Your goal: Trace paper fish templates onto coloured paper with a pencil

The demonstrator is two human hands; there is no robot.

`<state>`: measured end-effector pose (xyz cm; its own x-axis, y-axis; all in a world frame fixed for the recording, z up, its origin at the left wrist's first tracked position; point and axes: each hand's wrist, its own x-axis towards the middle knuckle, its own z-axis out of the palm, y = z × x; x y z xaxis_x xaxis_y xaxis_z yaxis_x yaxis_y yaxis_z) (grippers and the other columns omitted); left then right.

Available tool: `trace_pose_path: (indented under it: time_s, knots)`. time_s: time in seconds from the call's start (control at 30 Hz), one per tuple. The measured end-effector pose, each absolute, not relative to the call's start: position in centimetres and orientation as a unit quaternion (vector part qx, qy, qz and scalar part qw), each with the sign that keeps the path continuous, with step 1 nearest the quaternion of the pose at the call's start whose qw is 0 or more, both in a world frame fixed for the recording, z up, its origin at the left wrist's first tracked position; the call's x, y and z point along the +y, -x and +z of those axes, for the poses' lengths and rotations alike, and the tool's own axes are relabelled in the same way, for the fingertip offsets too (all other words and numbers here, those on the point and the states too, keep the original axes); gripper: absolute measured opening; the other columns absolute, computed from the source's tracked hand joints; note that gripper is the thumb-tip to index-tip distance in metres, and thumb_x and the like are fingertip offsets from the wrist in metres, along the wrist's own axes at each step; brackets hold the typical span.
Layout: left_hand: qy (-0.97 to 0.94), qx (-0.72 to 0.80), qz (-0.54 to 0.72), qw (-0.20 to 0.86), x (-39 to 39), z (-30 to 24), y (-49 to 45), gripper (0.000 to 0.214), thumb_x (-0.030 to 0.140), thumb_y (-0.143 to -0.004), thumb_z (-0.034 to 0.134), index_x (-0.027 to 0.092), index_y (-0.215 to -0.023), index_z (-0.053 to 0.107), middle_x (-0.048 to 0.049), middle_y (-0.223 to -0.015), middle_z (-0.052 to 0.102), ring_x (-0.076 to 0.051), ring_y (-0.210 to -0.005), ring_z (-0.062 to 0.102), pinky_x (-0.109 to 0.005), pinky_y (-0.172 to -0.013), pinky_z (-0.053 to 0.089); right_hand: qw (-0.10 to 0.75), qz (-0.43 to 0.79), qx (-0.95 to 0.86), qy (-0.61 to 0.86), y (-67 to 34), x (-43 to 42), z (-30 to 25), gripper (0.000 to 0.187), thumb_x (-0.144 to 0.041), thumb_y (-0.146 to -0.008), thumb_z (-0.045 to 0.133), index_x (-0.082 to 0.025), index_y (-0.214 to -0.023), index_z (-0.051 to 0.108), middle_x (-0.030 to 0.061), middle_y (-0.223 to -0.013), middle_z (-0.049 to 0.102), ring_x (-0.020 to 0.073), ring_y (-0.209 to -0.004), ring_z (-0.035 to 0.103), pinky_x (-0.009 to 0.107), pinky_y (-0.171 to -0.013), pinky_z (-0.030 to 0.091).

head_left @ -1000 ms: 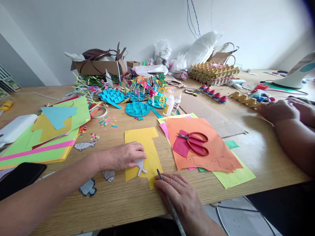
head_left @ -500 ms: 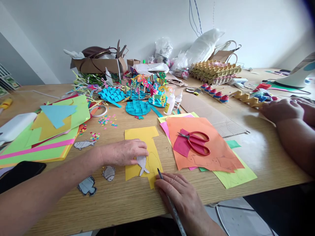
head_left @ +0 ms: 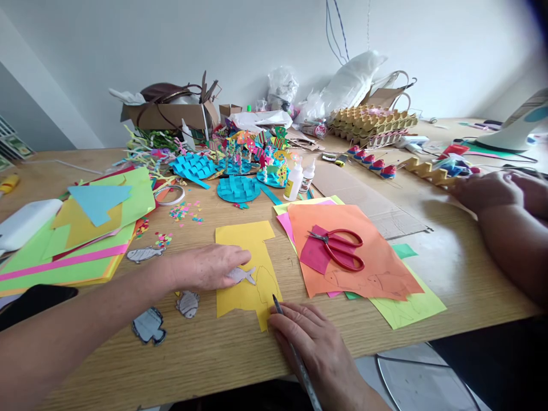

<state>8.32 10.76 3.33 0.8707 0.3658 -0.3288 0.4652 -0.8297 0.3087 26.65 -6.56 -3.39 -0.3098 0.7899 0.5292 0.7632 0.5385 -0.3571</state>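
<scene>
My left hand is closed on a white paper fish cutout over the left part of a yellow paper sheet; only its tail end shows past my fingers. A fish outline is drawn on the sheet's right part. In my right hand is a pencil, its tip by the lower right edge of that outline. Other fish cutouts lie on the table: a round striped one, a grey-blue one and a long one.
Red-handled scissors lie on orange paper to the right. Coloured sheets and a phone are at left. Glue bottles and blue woven discs stand farther back. Another person's hands rest at right.
My left hand has shifted slightly left and turned the fish cutout, so its tail now points right instead of down. The pencil stays by the drawn outline.
</scene>
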Motion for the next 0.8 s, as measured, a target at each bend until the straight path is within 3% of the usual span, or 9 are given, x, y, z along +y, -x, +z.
trace_pose_path:
  time_s: [0.07,0.2,0.3,0.47,0.57,0.8]
  knots:
    - [-0.933,0.263,-0.122,0.213,10.4,3.1,-7.8,0.019,0.014,-0.077,0.056,0.020,-0.092,0.047,-0.0018,-0.085,0.057,-0.021,-0.076,0.056,-0.027,-0.060,0.038,0.336,0.023,-0.810,0.481,-26.7,-6.6,-3.5,0.021,-0.016,-0.096,0.038,-0.015,-0.107,0.056,0.0101,-0.101,0.070,0.0216,-0.096,0.064,0.035,-0.078,0.051]
    - [-0.891,0.350,-0.085,0.277,9.5,2.8,-7.8,0.005,0.018,-0.079,0.047,0.020,-0.079,0.043,0.0024,-0.065,0.049,-0.018,-0.060,0.054,-0.024,-0.050,0.035,0.342,0.022,-0.810,0.477,-26.6,-6.5,-3.8,0.019,-0.014,-0.095,0.041,-0.014,-0.108,0.055,0.0105,-0.100,0.069,0.0211,-0.096,0.063,0.035,-0.078,0.051]
    - [-0.847,0.383,-0.058,0.364,9.1,2.3,-8.2,0.009,0.025,-0.082,0.040,0.020,-0.074,0.041,0.0038,-0.064,0.050,-0.014,-0.051,0.055,-0.021,-0.045,0.039,0.342,0.021,-0.809,0.477,-26.5,-6.5,-3.8,0.018,-0.013,-0.094,0.043,-0.014,-0.107,0.055,0.0103,-0.099,0.068,0.0204,-0.095,0.062,0.035,-0.078,0.050]
    - [-0.788,0.390,-0.028,0.475,8.7,1.4,-8.2,0.015,0.026,-0.078,0.038,0.018,-0.085,0.049,0.0010,-0.072,0.060,-0.014,-0.061,0.063,-0.022,-0.056,0.050,0.340,0.012,-0.809,0.480,-26.5,-6.5,-3.7,0.018,-0.012,-0.093,0.044,-0.015,-0.105,0.056,0.0097,-0.098,0.069,0.0204,-0.094,0.063,0.034,-0.078,0.051]
    - [-0.778,0.388,-0.016,0.494,8.5,1.4,-7.9,0.018,0.026,-0.075,0.042,0.018,-0.089,0.051,0.0019,-0.069,0.060,-0.014,-0.060,0.061,-0.023,-0.056,0.050,0.341,0.014,-0.807,0.481,-26.4,-6.5,-3.5,0.018,-0.012,-0.093,0.043,-0.015,-0.105,0.056,0.0095,-0.098,0.069,0.0204,-0.093,0.063,0.034,-0.078,0.051]
    - [-0.771,0.405,-0.016,0.492,8.2,1.9,-8.0,0.020,0.021,-0.074,0.048,0.018,-0.093,0.051,0.0079,-0.051,0.050,-0.010,-0.038,0.046,-0.017,-0.037,0.034,0.341,0.019,-0.809,0.478,-26.5,-6.7,-3.4,0.020,-0.013,-0.094,0.040,-0.014,-0.107,0.056,0.0103,-0.100,0.069,0.0210,-0.096,0.063,0.035,-0.079,0.050]
